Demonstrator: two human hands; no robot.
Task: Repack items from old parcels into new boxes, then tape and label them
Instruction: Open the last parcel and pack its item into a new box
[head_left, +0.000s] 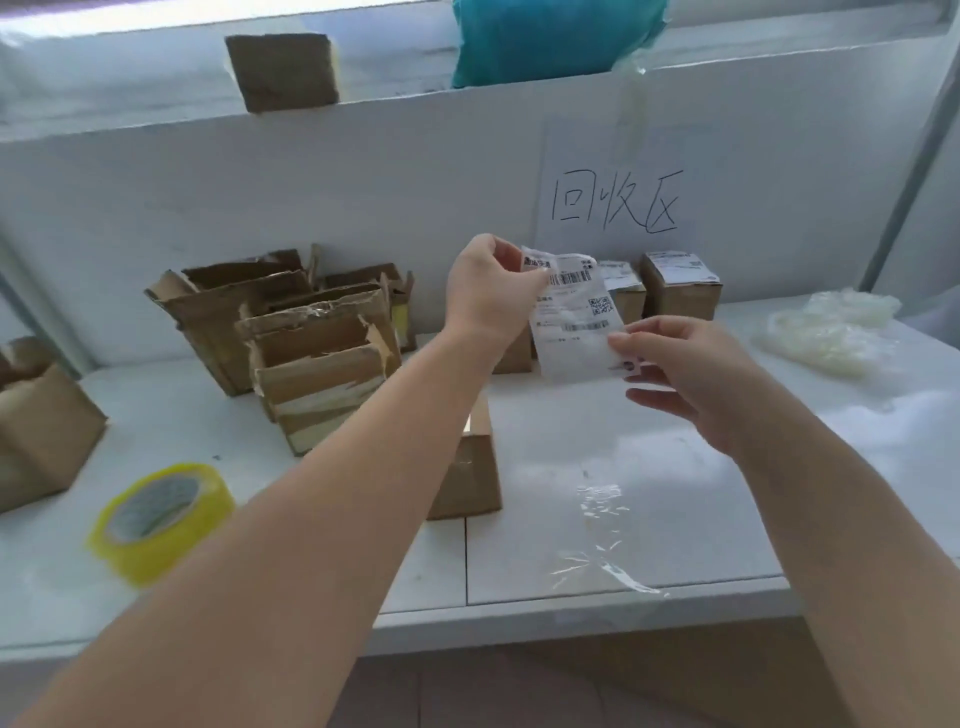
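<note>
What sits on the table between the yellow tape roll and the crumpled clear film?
Head view: one small cardboard box stands between the tape roll and the clear film.

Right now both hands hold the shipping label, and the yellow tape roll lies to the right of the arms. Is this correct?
Not quite. The head view shows the yellow tape roll to the left of the arms. The left hand and right hand do hold the shipping label.

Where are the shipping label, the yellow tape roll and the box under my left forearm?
shipping label (571, 317), head view, middle of printed face.
yellow tape roll (171, 551), head view, outer yellow wall.
box under the left forearm (470, 478), head view, near side face.
</note>
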